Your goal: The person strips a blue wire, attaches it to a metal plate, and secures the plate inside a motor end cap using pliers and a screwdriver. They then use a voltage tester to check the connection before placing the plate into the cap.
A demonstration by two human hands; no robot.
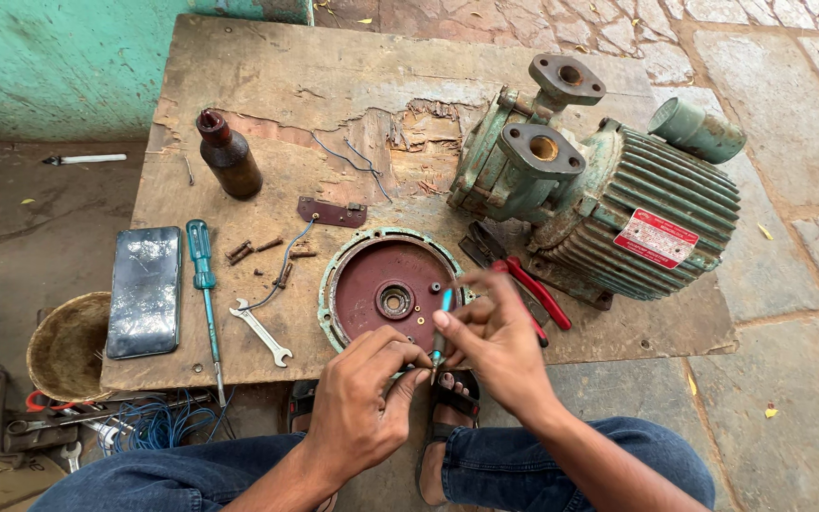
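Head view looks straight down at a worn wooden board (267, 85) on the ground. The right hand (495, 341) is pinched shut around a small blue-handled screwdriver (441, 332), holding it nearly upright, and the left hand (362, 398) has its fingertips closed on the tool's lower tip, so both hands meet right at the board's front edge. Just behind them lies a round reddish end cover (386, 289) with a green rim, flat on the board. Red-handled pliers (523, 284) sit just right of that, partly under the big green ribbed motor (618, 199). Off to the left there's a small spanner (263, 332), a longer teal screwdriver (204, 294), a phone (144, 289) and a brown bottle (229, 156) standing upright.
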